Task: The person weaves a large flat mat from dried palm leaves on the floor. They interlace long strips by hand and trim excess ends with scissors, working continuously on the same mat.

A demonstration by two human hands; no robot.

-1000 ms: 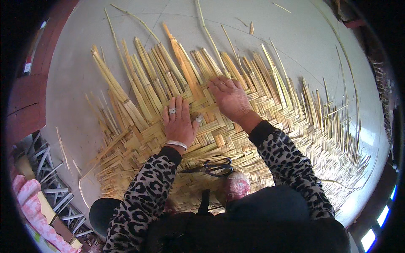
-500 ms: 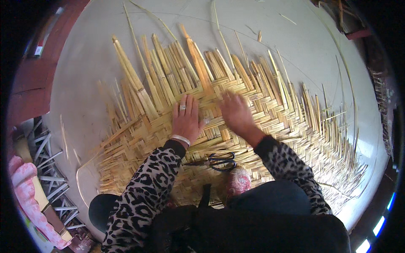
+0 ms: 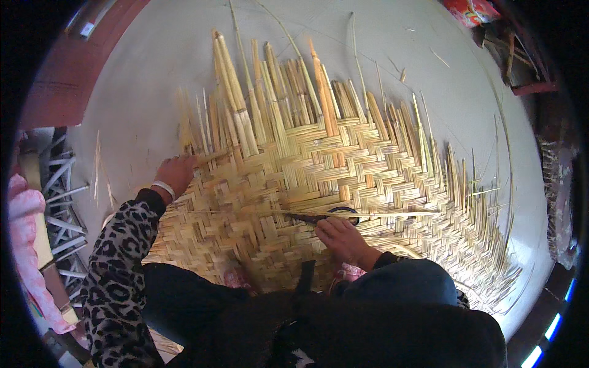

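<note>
The woven straw mat [image 3: 319, 178] lies flat on the grey floor [image 3: 153, 80]. The left hand [image 3: 175, 173] rests curled on its left edge, holding nothing discernible. The right hand [image 3: 343, 236] presses flat, fingers [image 3: 328, 226] touching dark-handled scissors [image 3: 334, 213] under a long loose strip [image 3: 343, 213].

Leopard-print sleeves; pale band at the left wrist; dark clothing below.

Left hand [image 3: 175, 173] grips the woven bamboo mat [image 3: 319, 178] at its left edge, right hand [image 3: 343, 236] lies on the near part, just below the scissors [image 3: 328, 215], loose strips fanning beyond.
</note>
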